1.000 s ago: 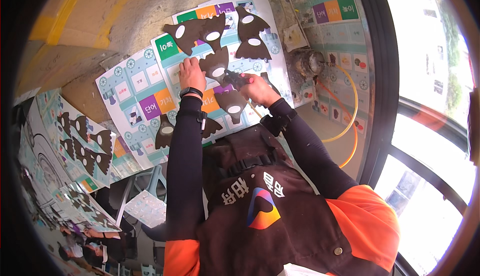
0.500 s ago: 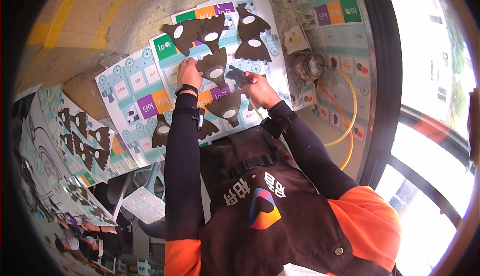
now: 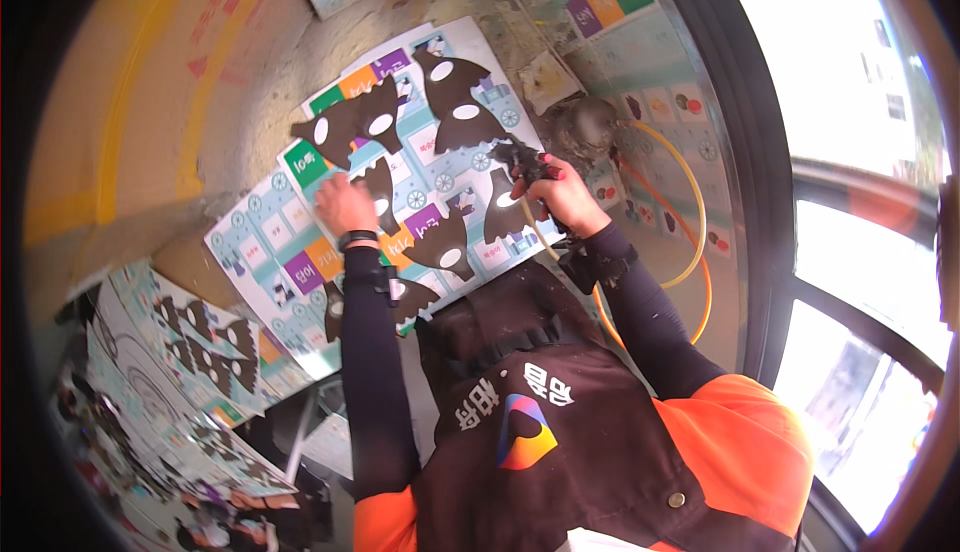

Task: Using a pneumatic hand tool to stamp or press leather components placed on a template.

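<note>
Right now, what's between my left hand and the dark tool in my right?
In the head view, a dark cutout beside your left hand, then uncovered printed sheet toward the tool.

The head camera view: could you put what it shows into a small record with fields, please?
View: head camera, looking down
Left hand: at the left edge of a dark brown cutout with a white oval; contact unclear
Right hand: grips a black gun-shaped tool
Underneath: overlapping printed sheets, bearing other brown cutouts
Hoses: yellow hose and orange hose, curving right of the right hand
Apron: dark
</note>
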Demonstrator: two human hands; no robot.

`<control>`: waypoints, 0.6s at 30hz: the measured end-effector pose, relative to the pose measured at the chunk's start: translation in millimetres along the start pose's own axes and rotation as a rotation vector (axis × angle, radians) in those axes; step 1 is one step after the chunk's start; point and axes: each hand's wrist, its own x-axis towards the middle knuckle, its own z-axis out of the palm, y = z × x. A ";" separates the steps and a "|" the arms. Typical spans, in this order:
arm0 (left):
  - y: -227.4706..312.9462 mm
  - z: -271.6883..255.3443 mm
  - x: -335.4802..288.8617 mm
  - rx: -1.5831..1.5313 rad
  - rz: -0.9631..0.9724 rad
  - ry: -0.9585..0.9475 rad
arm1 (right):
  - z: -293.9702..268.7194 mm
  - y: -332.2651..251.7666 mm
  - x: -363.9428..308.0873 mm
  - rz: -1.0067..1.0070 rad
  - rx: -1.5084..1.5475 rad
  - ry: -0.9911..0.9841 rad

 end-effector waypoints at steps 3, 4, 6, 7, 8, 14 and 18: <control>59.5 37.9 -9.2 -0.300 0.013 -0.205 | -9.4 7.1 -5.7 0.004 -0.002 0.138; 82.8 49.8 -11.6 -0.268 -0.004 -0.179 | -10.1 6.4 -6.2 -0.006 -0.002 0.132; 117.4 59.4 -13.9 -0.244 -0.002 -0.162 | -12.7 9.3 -14.5 -0.005 -0.004 0.136; 129.3 60.0 -12.8 -0.282 -0.113 -0.213 | -13.7 12.0 -16.3 0.001 0.010 0.148; 137.2 59.5 -10.8 -0.317 -0.227 -0.264 | -14.5 12.0 -16.1 0.007 0.009 0.149; 103.5 68.7 -5.5 -0.329 -0.040 -0.481 | -2.5 22.0 -3.3 -0.020 0.001 0.122; 72.4 56.9 -18.7 -0.335 0.018 -0.663 | 12.8 15.3 7.9 0.000 -0.054 0.082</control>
